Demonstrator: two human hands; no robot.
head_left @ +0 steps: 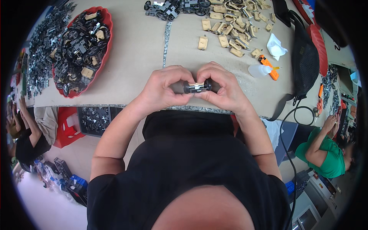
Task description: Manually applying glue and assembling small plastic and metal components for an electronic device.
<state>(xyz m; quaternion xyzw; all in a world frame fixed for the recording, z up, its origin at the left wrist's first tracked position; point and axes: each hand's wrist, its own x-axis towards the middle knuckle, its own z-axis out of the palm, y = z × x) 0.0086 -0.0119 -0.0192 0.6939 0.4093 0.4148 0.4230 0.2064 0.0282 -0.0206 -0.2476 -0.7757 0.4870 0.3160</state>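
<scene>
Above the table's front edge, a small toy car chassis (pixel 197 88) spans the gap between my hands. It has dark wheels at both ends, a tan piece along its top and grey and shiny parts below. My left hand (pixel 164 87) pinches its left end between thumb and fingers. Its right end is gripped the same way by my right hand (pixel 225 85). The fingertips hide part of the wheels. Beyond my hands, tan plastic pieces (pixel 202 43) lie scattered, and a cluster of black wheeled chassis (pixel 165 10) sits at the far edge.
At left, a red scalloped basket (pixel 110 38) holds black wheeled and tan parts, beside a heap of small dark parts (pixel 42 46). To the right are a white bottle (pixel 259 70), an orange tool (pixel 273 74), crumpled tissue (pixel 276 46) and a black bag (pixel 304 61). People sit on both sides.
</scene>
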